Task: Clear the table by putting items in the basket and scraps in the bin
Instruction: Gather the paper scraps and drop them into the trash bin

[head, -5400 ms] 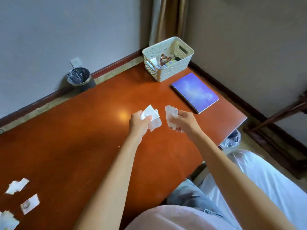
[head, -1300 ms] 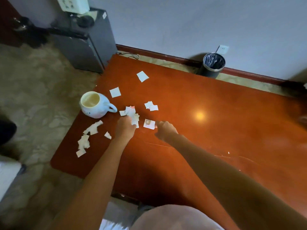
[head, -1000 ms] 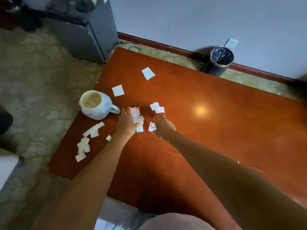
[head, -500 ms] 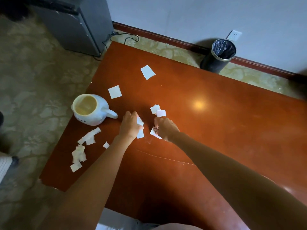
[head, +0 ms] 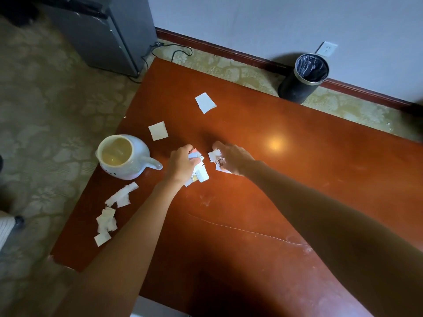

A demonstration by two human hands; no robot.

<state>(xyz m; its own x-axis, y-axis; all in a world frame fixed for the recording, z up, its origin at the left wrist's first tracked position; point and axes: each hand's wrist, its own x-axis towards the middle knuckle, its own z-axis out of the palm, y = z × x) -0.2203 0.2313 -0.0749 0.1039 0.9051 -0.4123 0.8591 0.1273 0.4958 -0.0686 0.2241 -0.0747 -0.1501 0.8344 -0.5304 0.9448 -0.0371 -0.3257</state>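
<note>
My left hand (head: pixel 182 164) grips a bunch of torn paper scraps (head: pixel 199 173) over the reddish-brown table (head: pixel 297 179). My right hand (head: pixel 233 157) holds a printed scrap (head: pixel 221 164) under its palm while its fingers reach onto a small white scrap (head: pixel 214 155) lying on the table. Two loose white squares lie farther back, one (head: pixel 158 130) near the mug and one (head: pixel 205 102) beyond it. More torn scraps (head: pixel 112 210) lie near the table's left edge. A black bin (head: pixel 304 77) stands on the floor behind the table. The basket is out of view.
A white mug (head: pixel 123 156) with a cream inside stands left of my left hand, handle pointing right. A grey cabinet (head: pixel 103 30) and a black cable (head: pixel 174 51) are on the carpet at the back left. A wall socket (head: pixel 327 48) sits above the bin.
My right hand has picked up the printed scrap and moved back onto the two small scraps. My left hand keeps its bunch. Before that, my view swung from the table's basket end to this end.
</note>
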